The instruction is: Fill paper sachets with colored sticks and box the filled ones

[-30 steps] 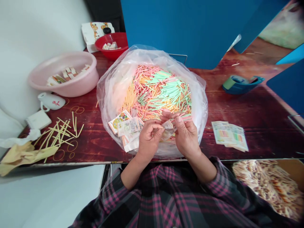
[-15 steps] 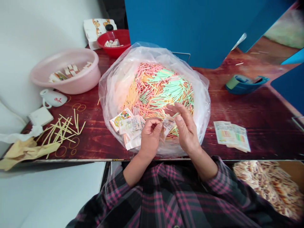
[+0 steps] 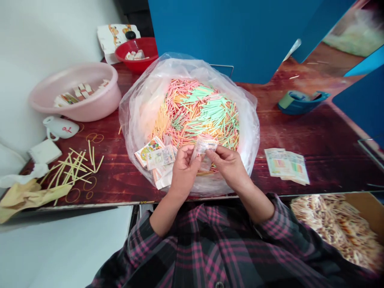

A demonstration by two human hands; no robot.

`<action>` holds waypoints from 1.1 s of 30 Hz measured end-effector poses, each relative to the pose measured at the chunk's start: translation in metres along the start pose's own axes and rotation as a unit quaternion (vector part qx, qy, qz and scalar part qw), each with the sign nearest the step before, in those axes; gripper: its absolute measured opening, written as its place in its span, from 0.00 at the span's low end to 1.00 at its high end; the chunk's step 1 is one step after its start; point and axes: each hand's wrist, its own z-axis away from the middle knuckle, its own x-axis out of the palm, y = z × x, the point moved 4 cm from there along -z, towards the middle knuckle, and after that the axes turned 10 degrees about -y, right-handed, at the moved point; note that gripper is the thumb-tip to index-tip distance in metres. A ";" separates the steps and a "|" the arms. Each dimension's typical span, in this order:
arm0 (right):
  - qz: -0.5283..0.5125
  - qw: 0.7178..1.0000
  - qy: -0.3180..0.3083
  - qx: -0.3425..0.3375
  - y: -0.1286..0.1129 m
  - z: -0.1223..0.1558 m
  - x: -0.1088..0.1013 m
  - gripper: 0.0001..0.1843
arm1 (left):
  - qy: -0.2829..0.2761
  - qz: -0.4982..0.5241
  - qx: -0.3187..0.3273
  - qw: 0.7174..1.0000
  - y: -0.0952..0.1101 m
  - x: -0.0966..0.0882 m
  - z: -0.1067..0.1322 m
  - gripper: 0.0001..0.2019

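Between both hands is a small printed plastic packet [image 3: 204, 145], held over the near side of a big clear plastic bag [image 3: 136, 104]. My left hand [image 3: 185, 168] pinches its left edge with thumb and fingers. My right hand [image 3: 230, 165] grips its right edge, thumb on top. Many short thin coloured sticks [image 3: 214, 110], pink, green, orange and yellow, fill the bag. Beside my left hand, several printed packets [image 3: 162, 157] lie on the bag's near left rim. Whether the held packet has anything inside, I cannot make out.
Left on the dark red table [image 3: 114, 172] are a pink basin [image 3: 99, 100], a white mug [image 3: 63, 127], loose pale yellow sticks [image 3: 75, 166] and rubber bands. A red bowl [image 3: 147, 48] stands behind. To the right lie flat packets [image 3: 287, 165] and a blue tape dispenser [image 3: 303, 105].
My right hand, apart with spread fingers before, has moved in and closed on the packet's right edge. The packet is now more upright and spread. The view has shifted slightly.
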 end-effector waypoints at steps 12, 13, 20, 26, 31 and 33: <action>-0.037 0.999 0.021 0.004 -0.001 0.023 -0.008 0.23 | -0.102 0.001 -0.049 0.994 0.001 0.015 0.006 0.20; -0.040 0.999 0.021 0.002 -0.001 0.025 -0.009 0.22 | -0.103 -0.006 -0.052 0.993 0.000 0.017 0.006 0.20; 0.001 0.989 0.144 -0.021 -0.009 0.046 -0.086 0.16 | -0.077 -0.105 0.010 0.991 0.027 -0.013 0.007 0.28; 0.401 0.890 0.207 0.071 0.006 0.070 -0.192 0.11 | 0.027 -0.393 0.102 0.914 0.048 -0.090 0.011 0.07; 0.571 0.787 0.231 -0.017 0.016 0.070 -0.211 0.23 | -0.022 -0.568 0.081 0.819 0.025 -0.106 0.002 0.08; 0.555 0.782 0.274 -0.073 0.007 0.069 -0.200 0.26 | -0.054 -0.621 0.028 0.781 0.017 -0.104 -0.003 0.09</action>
